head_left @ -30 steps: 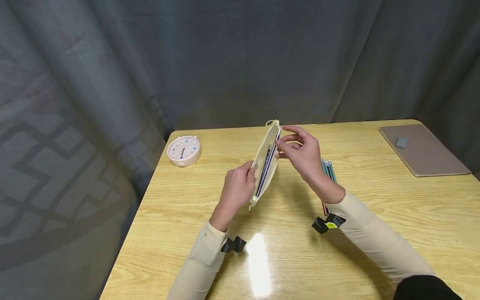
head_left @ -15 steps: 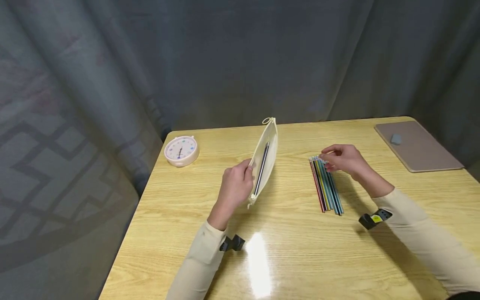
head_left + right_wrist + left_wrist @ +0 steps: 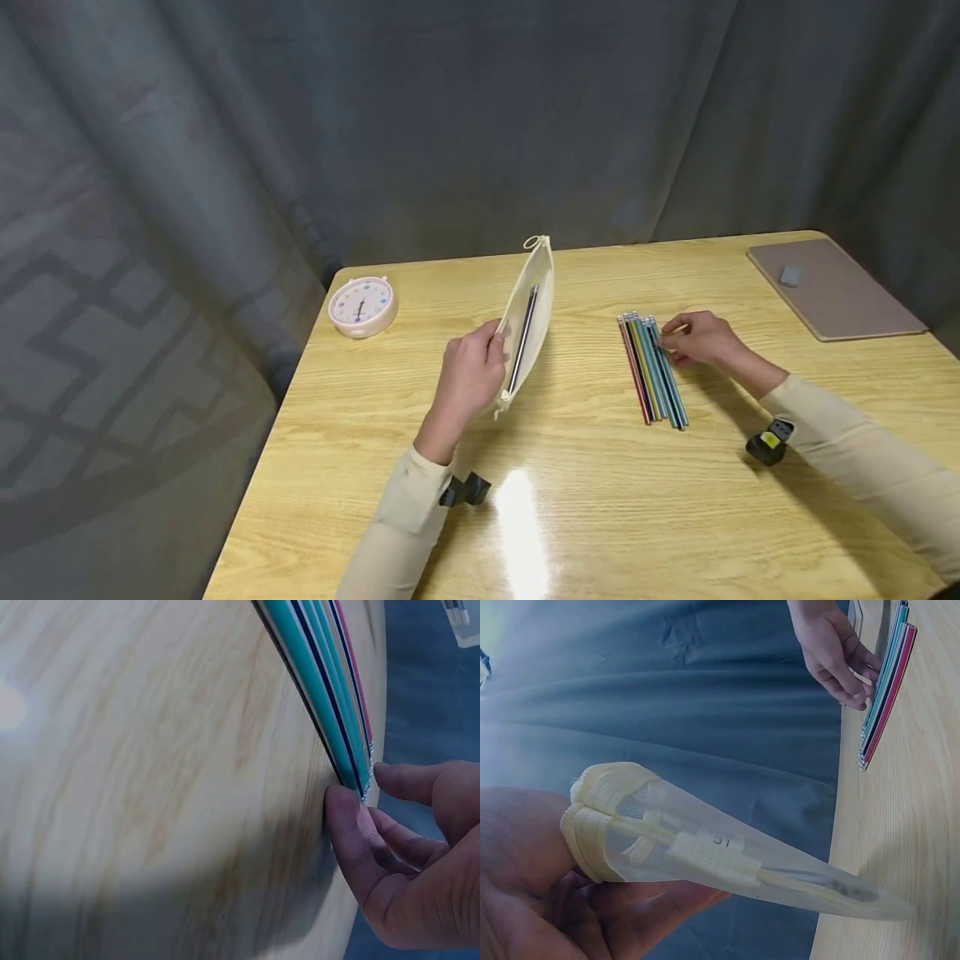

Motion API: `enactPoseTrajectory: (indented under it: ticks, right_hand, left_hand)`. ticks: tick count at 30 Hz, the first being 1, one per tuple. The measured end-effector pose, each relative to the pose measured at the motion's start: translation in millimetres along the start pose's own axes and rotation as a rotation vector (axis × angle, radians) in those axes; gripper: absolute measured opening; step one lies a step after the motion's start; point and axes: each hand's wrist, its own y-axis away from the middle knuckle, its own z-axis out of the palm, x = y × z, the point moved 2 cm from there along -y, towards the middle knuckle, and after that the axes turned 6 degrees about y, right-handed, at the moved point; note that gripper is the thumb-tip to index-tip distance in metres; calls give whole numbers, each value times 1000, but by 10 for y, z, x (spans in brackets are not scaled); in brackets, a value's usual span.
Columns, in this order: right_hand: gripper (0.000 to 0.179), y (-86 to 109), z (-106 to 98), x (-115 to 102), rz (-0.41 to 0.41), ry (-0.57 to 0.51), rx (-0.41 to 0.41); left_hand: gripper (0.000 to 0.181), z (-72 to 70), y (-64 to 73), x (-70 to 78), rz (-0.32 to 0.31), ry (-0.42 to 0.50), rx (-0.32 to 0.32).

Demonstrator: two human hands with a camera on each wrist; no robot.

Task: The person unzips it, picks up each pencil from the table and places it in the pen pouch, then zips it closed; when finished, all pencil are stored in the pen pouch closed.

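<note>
My left hand grips the side of a cream, partly see-through zip pouch, its mouth spread apart. A dark pencil lies inside. In the left wrist view the pouch narrows away from the fingers, and its contents are blurred. Several pencils lie side by side on the table, in teal, yellow, black and red. At their far right end is my right hand, fingers bent, fingertips touching the outer pencil. The right wrist view has the thumb apart from the other fingertips beside the teal pencils.
A pale pink round clock stands at the table's back left. On the back right lies a brown-pink flat board or folder with a small grey block on it. Grey curtains hang behind the wooden table.
My right hand has left the pouch mouth and moved right and down to the row of pencils, then to its right edge. The left hand keeps the pouch nearly still.
</note>
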Motion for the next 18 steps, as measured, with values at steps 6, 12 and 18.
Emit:
enactPoseTrajectory:
  ticks: [6,12,18]
  right_hand:
    - [46,-24,39,37,15,5,26]
    - [42,-40,55,68,19,-5,55]
    - [37,-70,69,88,-20,19,63]
  left_hand:
    - [30,-12,4,1,-14,2,-3]
    - [32,-3,-11,10,-9,9,-15]
    - [32,-2,-9,-7,-11,8,-5]
